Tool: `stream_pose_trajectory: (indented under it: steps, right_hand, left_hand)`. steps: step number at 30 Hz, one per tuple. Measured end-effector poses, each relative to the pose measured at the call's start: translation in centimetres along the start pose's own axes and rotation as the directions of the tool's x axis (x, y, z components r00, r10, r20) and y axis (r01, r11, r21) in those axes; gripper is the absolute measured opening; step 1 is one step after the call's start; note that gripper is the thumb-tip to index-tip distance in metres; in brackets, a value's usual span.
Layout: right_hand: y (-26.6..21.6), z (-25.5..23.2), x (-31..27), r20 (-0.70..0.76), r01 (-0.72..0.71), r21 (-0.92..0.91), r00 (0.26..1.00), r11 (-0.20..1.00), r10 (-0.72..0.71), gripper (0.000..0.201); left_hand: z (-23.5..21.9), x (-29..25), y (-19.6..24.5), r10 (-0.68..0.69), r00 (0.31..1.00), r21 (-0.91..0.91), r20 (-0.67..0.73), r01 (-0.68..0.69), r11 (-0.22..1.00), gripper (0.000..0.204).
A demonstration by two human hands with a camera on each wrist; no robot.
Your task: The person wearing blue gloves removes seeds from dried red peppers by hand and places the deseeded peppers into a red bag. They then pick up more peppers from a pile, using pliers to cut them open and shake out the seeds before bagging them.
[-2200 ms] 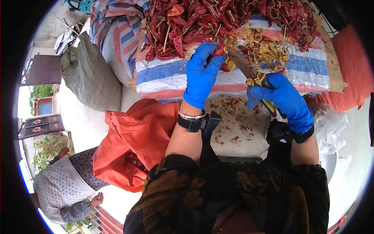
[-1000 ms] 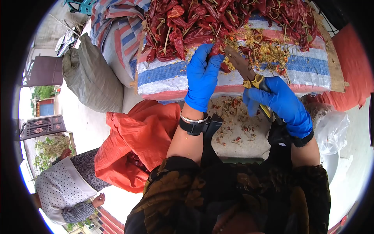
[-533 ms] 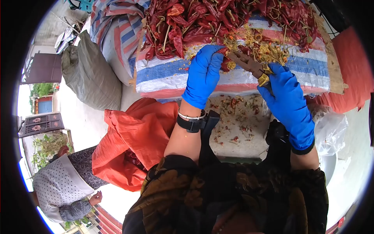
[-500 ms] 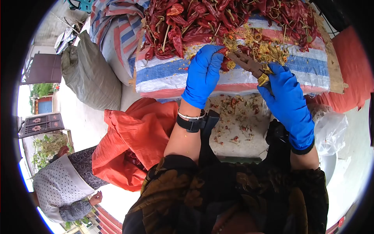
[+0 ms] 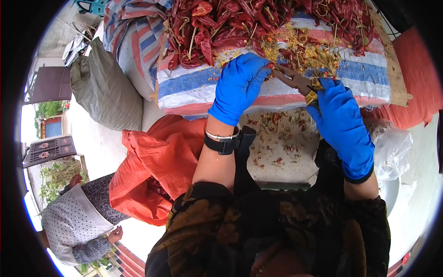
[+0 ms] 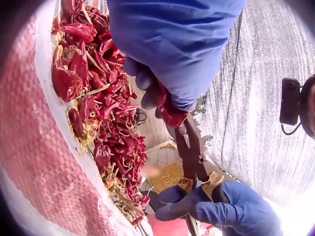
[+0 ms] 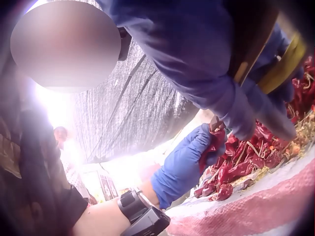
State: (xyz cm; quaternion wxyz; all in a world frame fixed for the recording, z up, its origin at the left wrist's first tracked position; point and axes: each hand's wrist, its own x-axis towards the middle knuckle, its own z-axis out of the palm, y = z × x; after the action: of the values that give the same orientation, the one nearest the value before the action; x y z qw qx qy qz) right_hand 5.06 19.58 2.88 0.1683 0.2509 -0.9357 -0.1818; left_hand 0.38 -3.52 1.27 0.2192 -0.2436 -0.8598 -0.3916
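Note:
In a blue glove, my left hand (image 5: 237, 88) pinches a red dried chili (image 6: 172, 114), its end poking out between thumb and fingers in the left wrist view. My right hand (image 5: 342, 125), gloved too, grips the yellow handles of rusty pliers (image 5: 294, 80). The jaws reach the chili's end; in the left wrist view they stand slightly parted, right at it. Beyond both hands a heap of dried chilies (image 5: 230, 23) lies on a striped woven sheet (image 5: 184, 92), with yellow seeds and stems (image 5: 318, 57) at its near side.
An orange-red sack (image 5: 161, 157) with chilies inside stands left of my forearm, a grey sack (image 5: 108, 87) behind it. Another person (image 5: 76, 221) is at the lower left. A red sack (image 5: 417, 74) and clear plastic (image 5: 392, 152) are at the right. Scraps litter the surface below the sheet.
My left hand has shifted slightly left and is turned a little, still pinching a chili. Compared with a second ago, my right hand sits lower around the pliers, its fingers extended more along the handles.

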Motion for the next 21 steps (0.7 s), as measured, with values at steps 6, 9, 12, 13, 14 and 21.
stream_pose_trajectory:
  steps: [6,9,12,13,14,21]
  right_hand:
    - [0.4,-0.7,0.7,-0.036,0.007,0.078,0.999,0.997,-0.004,0.041]
    - [0.3,-0.4,1.2,-0.078,-0.033,0.489,0.994,0.871,0.081,0.038]
    - [0.4,-0.1,1.7,0.026,-0.069,0.734,0.997,0.676,0.073,0.036]
    - [0.7,-0.3,1.9,0.151,-0.134,0.824,0.988,0.550,0.013,0.035]
    - [1.1,-0.8,2.3,0.150,-0.133,0.824,0.989,0.550,0.014,0.035]
    - [2.2,-1.7,3.1,0.438,-0.465,0.876,0.879,-0.132,-0.188,0.028]
  left_hand:
    - [-0.3,0.5,0.4,0.082,0.993,0.101,0.087,-0.091,0.991,0.017]
    - [-0.7,0.8,0.5,0.085,0.989,0.157,0.123,-0.104,0.982,0.017]
    - [-0.6,0.7,0.6,0.080,0.995,0.178,0.067,-0.091,0.980,0.013]
    - [-0.5,0.4,0.6,0.021,1.000,0.081,-0.007,-0.020,0.996,0.014]
    - [-0.4,0.1,0.6,-0.044,0.996,-0.021,-0.075,0.043,0.999,0.014]
    - [0.5,-0.2,1.3,-0.223,0.953,-0.269,-0.206,0.164,0.949,0.019]
